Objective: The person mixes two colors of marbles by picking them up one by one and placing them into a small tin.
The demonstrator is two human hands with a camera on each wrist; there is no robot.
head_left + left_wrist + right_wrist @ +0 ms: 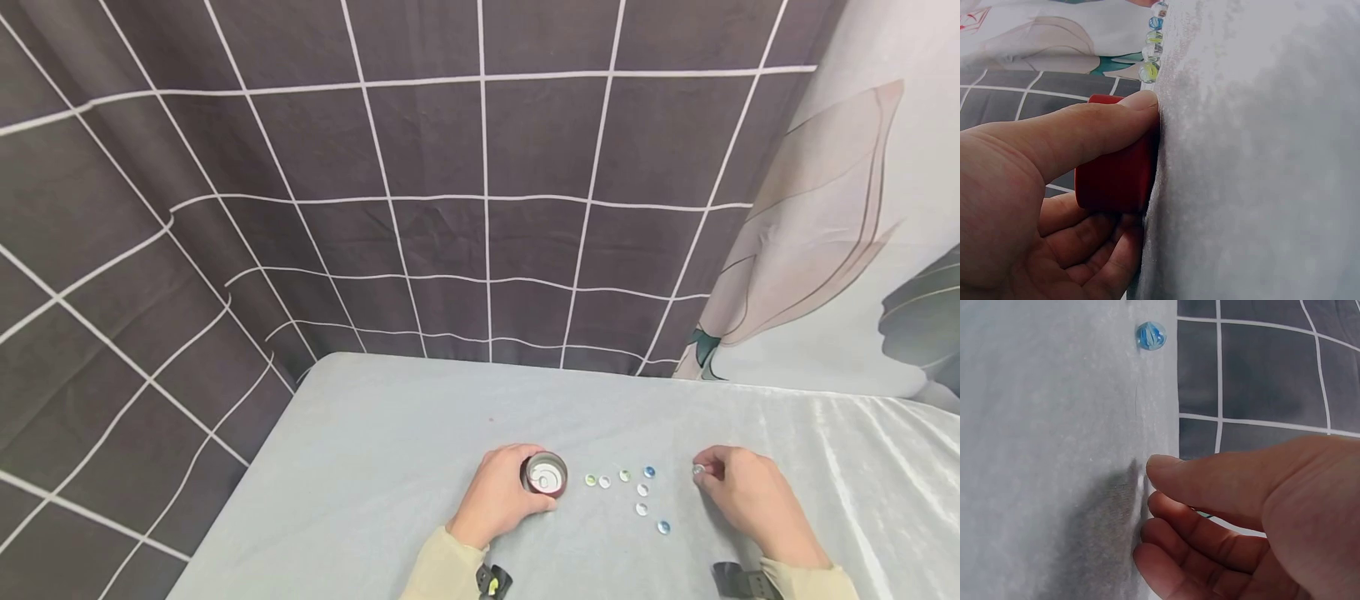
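My left hand (501, 492) grips a small red round can (1116, 178), its thumb on one side and fingers on the other. In the head view the top of the can faces up and shows a pale inside. The can stands on the cloth-covered table. Further right, my right hand (750, 492) pinches a clear glass marble (698, 469) between thumb and fingers, low over the cloth; in the right wrist view the fingers mostly hide it. Between the hands lie several loose marbles, among them a green one (590, 480), a clear one (642, 490) and a blue one (663, 527).
A pale velvety cloth (375, 467) covers the table. Behind it and on the left hangs a dark curtain (442, 242) with a white grid. A light curtain (817, 275) with leaf shapes hangs at the back right.
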